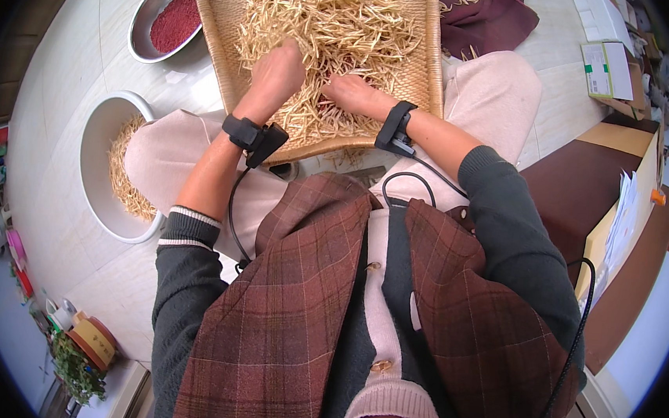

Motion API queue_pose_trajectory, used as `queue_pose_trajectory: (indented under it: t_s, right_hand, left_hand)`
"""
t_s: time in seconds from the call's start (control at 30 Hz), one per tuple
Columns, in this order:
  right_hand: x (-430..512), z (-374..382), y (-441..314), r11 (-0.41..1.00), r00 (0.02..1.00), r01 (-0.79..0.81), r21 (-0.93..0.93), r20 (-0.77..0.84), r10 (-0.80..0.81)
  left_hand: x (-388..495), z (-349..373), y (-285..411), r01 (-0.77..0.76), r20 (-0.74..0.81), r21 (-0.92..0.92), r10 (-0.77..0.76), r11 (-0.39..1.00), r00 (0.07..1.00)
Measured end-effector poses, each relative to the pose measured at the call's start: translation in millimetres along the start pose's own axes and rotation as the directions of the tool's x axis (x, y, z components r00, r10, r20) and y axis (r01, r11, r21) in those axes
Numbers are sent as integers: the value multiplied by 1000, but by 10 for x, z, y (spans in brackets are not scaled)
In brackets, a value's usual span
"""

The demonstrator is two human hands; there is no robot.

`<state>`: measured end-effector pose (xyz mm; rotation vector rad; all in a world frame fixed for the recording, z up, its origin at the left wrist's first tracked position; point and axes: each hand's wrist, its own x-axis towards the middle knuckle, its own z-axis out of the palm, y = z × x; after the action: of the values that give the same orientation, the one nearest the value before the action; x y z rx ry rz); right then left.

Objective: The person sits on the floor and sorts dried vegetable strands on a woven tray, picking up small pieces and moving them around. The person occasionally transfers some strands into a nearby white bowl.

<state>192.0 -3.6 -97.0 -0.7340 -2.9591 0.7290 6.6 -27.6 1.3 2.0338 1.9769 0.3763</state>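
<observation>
A woven winnowing basket (404, 105) rests across my knees, heaped with dry, straw-coloured bean pods (349, 15). My left hand (280, 70) is curled at the left side of the heap, its fingertips hidden behind the knuckles. To its right, my right hand (356, 94) is bent inward low in the pods, where dark red beans (339, 68) show between the husks. Its fingertips are partly covered, so what either hand grips is not visible. Black straps with small devices and cables circle both wrists.
At the far left, a steel bowl (139, 34) holds small red beans (175, 24). A white tub (93, 172) with husks (128, 175) stands by my left knee. Maroon cloth (491, 18) with pods lies beyond the basket's right side. Cartons (608, 68) and a brown cabinet (579, 175) stand right.
</observation>
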Motion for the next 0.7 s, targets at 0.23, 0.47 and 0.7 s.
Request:
queue_pose_trajectory:
  t_s: [0.23, 0.47, 0.7]
  right_hand:
    - [-39, -47, 72, 986, 989, -42, -159, 130, 63]
    - [-37, -232, 71, 961, 960, -249, 120, -101, 262]
    - [-36, -434, 65, 924, 907, -382, 15, -189, 378]
  left_hand:
    - [-46, -35, 33, -50, 53, 35, 48, 998, 997]
    - [-75, 3, 75, -100, 136, 47, 93, 994, 986]
    - [-59, -12, 110, -133, 119, 37, 128, 990, 985]
